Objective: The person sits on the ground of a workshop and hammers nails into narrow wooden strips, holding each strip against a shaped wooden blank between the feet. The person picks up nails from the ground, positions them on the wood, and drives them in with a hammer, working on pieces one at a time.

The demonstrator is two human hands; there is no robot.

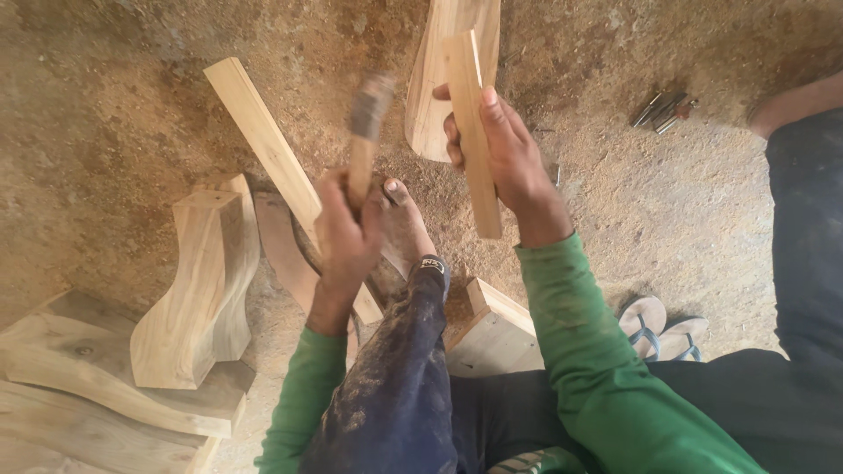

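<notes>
Seated above a sawdust floor (105, 105), the left hand (347, 233) grips a blurred hammer (364, 132); the right hand (505, 149) clasps a wooden strip (474, 149) upright beside a carved leg (189, 290).

Hammer (366, 132) head motion-blurred, shape unclear. Curved wood piece (432, 96) cut off at 12 o'clock edge, partly hidden behind strip (472, 132). Small metal tools (663, 111) at 2 o'clock too small to identify.

Workshop floor (123, 105) of packed earth strewn with sawdust — curved wooden blanks (198, 290) stacked at left, a pair of sandals (660, 326) at right — under even daylight.
</notes>
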